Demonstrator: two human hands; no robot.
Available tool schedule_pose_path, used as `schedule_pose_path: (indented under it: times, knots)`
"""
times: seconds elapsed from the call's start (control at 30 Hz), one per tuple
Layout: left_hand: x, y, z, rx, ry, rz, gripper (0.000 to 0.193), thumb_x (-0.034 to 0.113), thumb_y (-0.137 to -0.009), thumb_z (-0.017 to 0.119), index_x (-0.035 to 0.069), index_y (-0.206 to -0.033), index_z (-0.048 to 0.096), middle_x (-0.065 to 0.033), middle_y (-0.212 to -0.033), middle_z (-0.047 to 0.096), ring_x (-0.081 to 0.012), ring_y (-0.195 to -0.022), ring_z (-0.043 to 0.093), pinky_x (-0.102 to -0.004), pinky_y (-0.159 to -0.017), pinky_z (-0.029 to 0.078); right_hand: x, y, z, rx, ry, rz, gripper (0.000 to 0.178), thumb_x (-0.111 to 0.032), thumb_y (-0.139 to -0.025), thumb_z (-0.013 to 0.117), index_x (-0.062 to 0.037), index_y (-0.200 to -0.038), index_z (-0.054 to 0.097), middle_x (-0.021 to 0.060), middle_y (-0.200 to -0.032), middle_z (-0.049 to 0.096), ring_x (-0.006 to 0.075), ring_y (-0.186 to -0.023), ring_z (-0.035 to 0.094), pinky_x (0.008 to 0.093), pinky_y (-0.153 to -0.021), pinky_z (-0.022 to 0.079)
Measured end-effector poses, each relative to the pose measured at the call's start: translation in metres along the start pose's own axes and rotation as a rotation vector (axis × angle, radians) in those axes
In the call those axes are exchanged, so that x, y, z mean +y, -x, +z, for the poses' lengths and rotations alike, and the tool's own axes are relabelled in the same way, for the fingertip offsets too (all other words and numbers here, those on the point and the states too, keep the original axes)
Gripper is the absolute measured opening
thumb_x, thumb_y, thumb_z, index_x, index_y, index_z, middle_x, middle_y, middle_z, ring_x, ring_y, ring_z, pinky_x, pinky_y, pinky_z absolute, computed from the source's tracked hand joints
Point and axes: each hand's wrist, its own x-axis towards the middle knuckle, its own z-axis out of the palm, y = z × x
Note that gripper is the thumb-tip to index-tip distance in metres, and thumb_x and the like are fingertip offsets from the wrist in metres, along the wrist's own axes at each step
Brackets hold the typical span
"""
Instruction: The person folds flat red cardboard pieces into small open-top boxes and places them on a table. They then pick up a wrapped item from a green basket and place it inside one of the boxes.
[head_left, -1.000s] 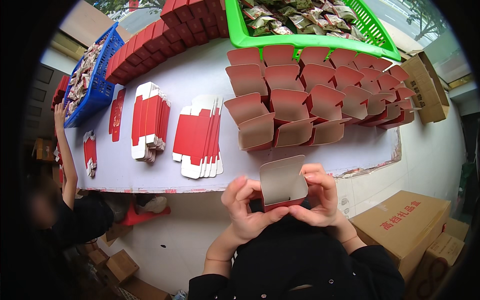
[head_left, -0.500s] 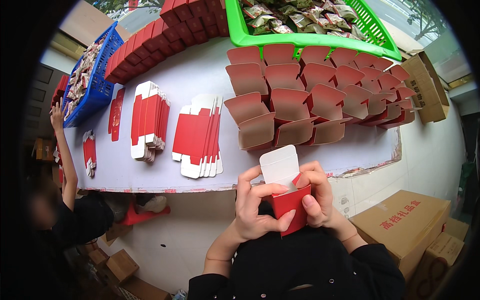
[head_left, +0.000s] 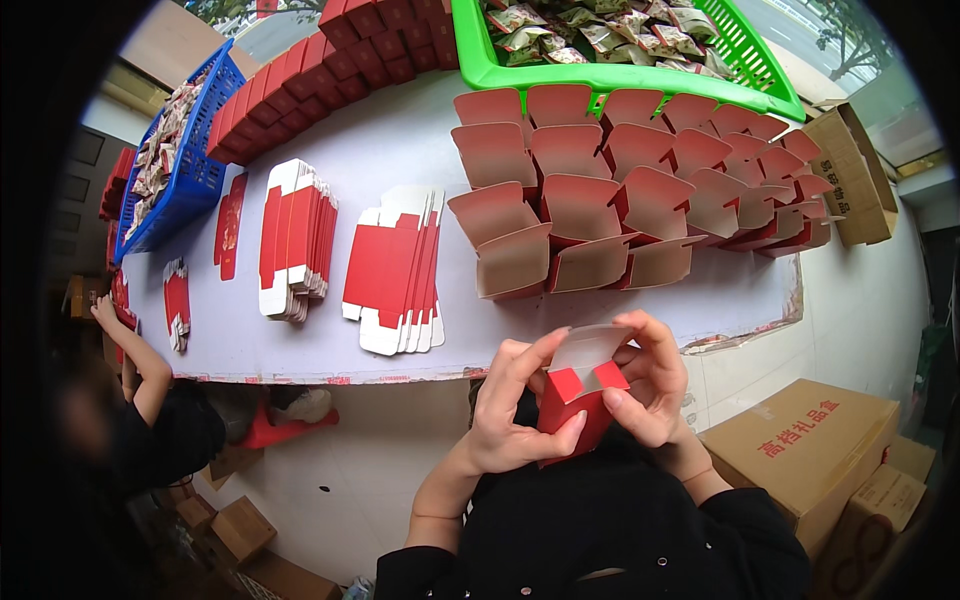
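Between my two hands, in front of my chest, is a small red cardboard box (head_left: 575, 415). Its end faces up, with two red side flaps folded inward and a white-lined lid flap standing behind them. My left hand (head_left: 512, 405) grips the box's left side, thumb on the front and index finger up by the lid flap. My right hand (head_left: 650, 385) holds the right side, thumb near the right side flap and fingers behind the lid flap. Beyond my hands, several open red boxes (head_left: 580, 205) stand in rows on the table, their lids raised.
Flat folded red-and-white cartons (head_left: 385, 270) lie stacked on the table (head_left: 480, 345). Closed red boxes (head_left: 290, 90) line the back. A green basket (head_left: 640, 80) and a blue basket (head_left: 190, 185) hold small packets. Another person's arm (head_left: 145, 355) is at left; a brown carton (head_left: 800, 440) stands at right.
The box's side flaps have folded inward, and my fingers have moved up to the lid flap, which now tilts more. The other person's hand has moved down from the blue basket.
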Motion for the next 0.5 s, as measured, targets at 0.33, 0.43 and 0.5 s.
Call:
schedule_pose_path:
  times: [0.33, 0.43, 0.5]
  knots:
    - [-0.003, -0.006, -0.003, 0.009, -0.067, 0.168, 0.041, -0.001, -0.064, 0.075, 0.003, -0.102, 0.060, -0.0110, -0.105, 0.057, -0.0221, -0.092, 0.061, -0.0321, -0.079, 0.052, -0.006, -0.010, -0.006, -0.079, 0.162, -0.057, 0.023, -0.002, -0.077, 0.070, 0.0025, -0.100, 0.067, 0.0174, -0.104, 0.061, 0.0269, -0.098, 0.062, 0.0352, -0.085, 0.050]
    - [-0.001, -0.007, -0.005, -0.022, -0.087, 0.184, 0.044, -0.001, -0.063, 0.075, 0.003, -0.104, 0.060, -0.0117, -0.106, 0.056, -0.0226, -0.092, 0.060, -0.0325, -0.079, 0.052, -0.009, -0.007, -0.003, -0.033, 0.261, 0.006, 0.026, 0.000, -0.079, 0.069, 0.0028, -0.105, 0.066, 0.0168, -0.102, 0.063, 0.0248, -0.096, 0.062, 0.0333, -0.084, 0.049]
    - [0.003, -0.009, -0.004, -0.058, -0.102, 0.194, 0.047, 0.000, -0.062, 0.076, 0.002, -0.107, 0.060, -0.0121, -0.105, 0.056, -0.0229, -0.092, 0.060, -0.0325, -0.078, 0.053, -0.009, -0.005, -0.004, -0.021, 0.191, 0.020, 0.025, 0.001, -0.080, 0.067, 0.0028, -0.105, 0.066, 0.0162, -0.100, 0.063, 0.0234, -0.094, 0.062, 0.0325, -0.084, 0.049]
